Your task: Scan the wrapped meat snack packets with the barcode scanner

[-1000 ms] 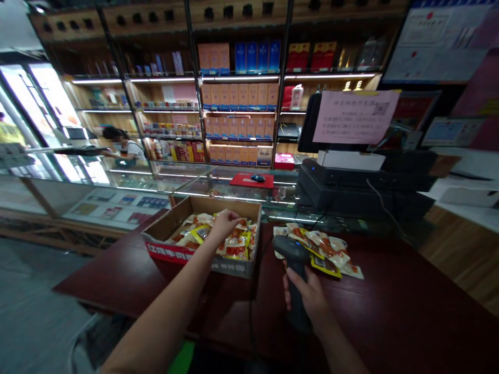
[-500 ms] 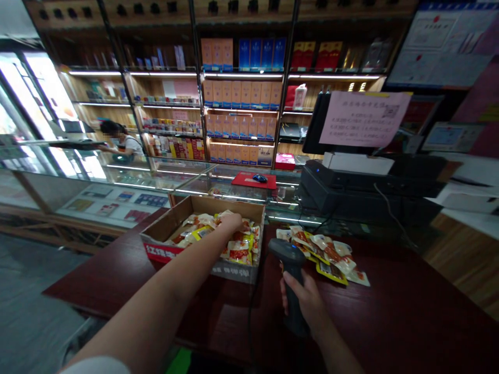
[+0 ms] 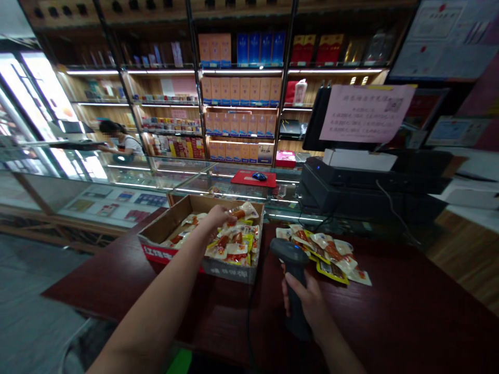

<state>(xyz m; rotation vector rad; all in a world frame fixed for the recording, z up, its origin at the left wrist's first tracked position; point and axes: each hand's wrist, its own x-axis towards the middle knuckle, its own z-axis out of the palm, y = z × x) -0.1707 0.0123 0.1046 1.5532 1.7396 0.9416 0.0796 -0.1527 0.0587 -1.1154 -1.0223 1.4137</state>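
My left hand (image 3: 219, 215) is closed on a snack packet (image 3: 242, 211) and holds it just above the open cardboard box (image 3: 163, 228). The box is filled with several red, yellow and white packets (image 3: 233, 246). My right hand (image 3: 307, 304) grips the handle of a dark barcode scanner (image 3: 293, 259), upright over the dark red table (image 3: 390, 322). The scanner's head points toward the far side. A loose pile of packets (image 3: 326, 253) lies on the table just right of the scanner.
Behind the pile stands a black cash register (image 3: 351, 182) with a monitor and a pink paper notice (image 3: 364, 114). Glass counters (image 3: 156, 179) run to the left, with a red mouse pad (image 3: 253, 178). Lit shelves of boxes (image 3: 241, 98) fill the back. A person (image 3: 119, 140) is behind the far counter.
My left hand has come up out of the box with one packet pinched in it. The scanner hand has barely shifted.
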